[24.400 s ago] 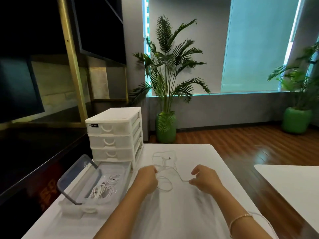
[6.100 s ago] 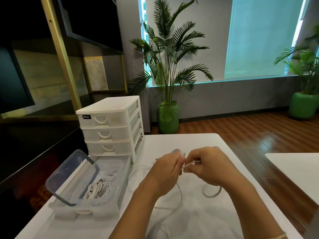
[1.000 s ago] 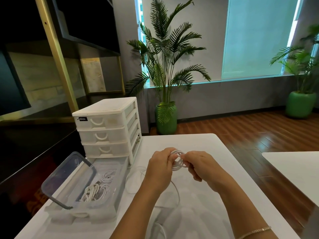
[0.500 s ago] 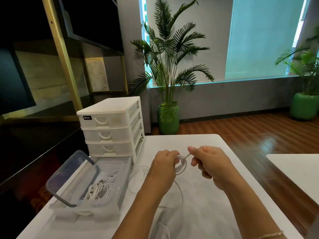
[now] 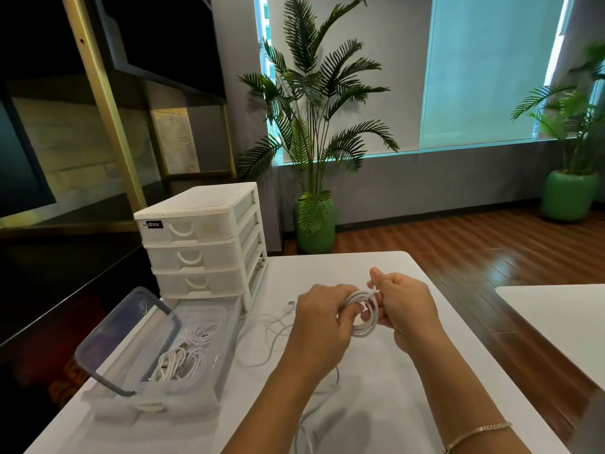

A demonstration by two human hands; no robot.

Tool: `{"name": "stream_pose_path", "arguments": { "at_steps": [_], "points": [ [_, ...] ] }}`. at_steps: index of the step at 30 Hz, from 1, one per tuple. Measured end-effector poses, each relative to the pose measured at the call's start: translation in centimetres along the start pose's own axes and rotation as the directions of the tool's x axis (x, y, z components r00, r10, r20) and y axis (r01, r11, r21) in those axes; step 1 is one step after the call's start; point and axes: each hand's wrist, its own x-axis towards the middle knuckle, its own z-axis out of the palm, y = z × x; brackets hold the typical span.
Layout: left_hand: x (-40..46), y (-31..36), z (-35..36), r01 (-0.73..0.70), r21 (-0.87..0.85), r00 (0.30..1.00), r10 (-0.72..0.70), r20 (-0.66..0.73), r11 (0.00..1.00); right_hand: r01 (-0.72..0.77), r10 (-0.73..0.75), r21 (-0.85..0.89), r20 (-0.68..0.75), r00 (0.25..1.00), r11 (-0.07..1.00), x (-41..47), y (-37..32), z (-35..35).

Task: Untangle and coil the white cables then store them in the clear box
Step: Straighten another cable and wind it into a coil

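Since a moment ago, right hand (image 5: 404, 309) moved closer; both hands' fingers pinch white cable coil (image 5: 365, 314) above white desk (image 5: 376, 404); wooden floor (image 5: 458, 244) beyond.

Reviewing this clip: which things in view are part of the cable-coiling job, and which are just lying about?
Part of the job:
- white cable coil, held by left hand and right hand
- loose white cable on the table
- clear box holding coiled cables
- box lid

Just lying about:
- white drawer unit
- potted palm
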Motion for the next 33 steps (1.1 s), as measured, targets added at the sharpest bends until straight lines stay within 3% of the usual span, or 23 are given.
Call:
{"name": "stream_pose_path", "arguments": {
  "at_steps": [4, 8, 13, 16, 18, 21, 25, 28, 30, 33],
  "points": [
    [-0.6, 0.1, 0.6, -0.156, 0.005, 0.987, 0.156, -0.050, 0.988, -0.091, 0.087, 0.045, 0.097, 0.992, 0.995, -0.1, 0.0, -0.1],
    [-0.6, -0.3, 1.1, -0.270, 0.065, 0.963, 0.270, 0.013, 0.961, -0.147, 0.131, 0.089, 0.170, 0.977, 0.985, 0.0, 0.2, -0.4],
    [-0.5, -0.5, 1.1, -0.265, 0.066, 0.964, 0.265, 0.018, 0.962, -0.231, 0.200, 0.130, 0.218, 0.955, 0.964, -0.1, 0.1, -0.1],
    [-0.3, -0.5, 1.0, -0.180, 0.075, 0.982, 0.184, -0.048, 0.981, -0.294, 0.226, 0.204, 0.301, 0.926, 0.934, -0.1, -0.5, -0.2],
    [-0.1, -0.9, 0.8, -0.065, 0.057, 0.994, 0.070, -0.088, 0.996, -0.225, 0.127, 0.225, 0.382, 0.916, 0.948, -0.3, -0.8, -0.4],
    [0.1, -1.2, 0.6, 0.074, 0.038, 0.991, -0.069, -0.116, 0.997, 0.025, -0.042, 0.046, 0.427, 0.903, 0.999, -0.7, -0.5, 0.0],
    [0.2, -0.8, 0.3, 0.245, -0.073, 0.966, -0.250, -0.068, 0.967, 0.216, -0.172, -0.113, 0.312, 0.934, 0.970, -0.7, 0.0, 0.2],
    [0.8, -0.6, -0.3, 0.445, -0.293, 0.891, -0.453, 0.044, 0.846, 0.325, -0.276, -0.236, 0.217, 0.936, 0.916, -0.7, 0.0, 0.0],
    [1.0, -0.6, -0.7, 0.550, -0.494, 0.815, -0.562, 0.142, 0.673, 0.398, -0.351, -0.325, 0.194, 0.916, 0.858, -0.9, -0.2, 0.0],
    [1.2, -0.6, -1.0, 0.631, -0.656, 0.708, -0.654, 0.266, 0.415, 0.471, -0.392, -0.415, 0.264, 0.881, 0.779, -0.9, -0.2, 0.0]
  ]
}}
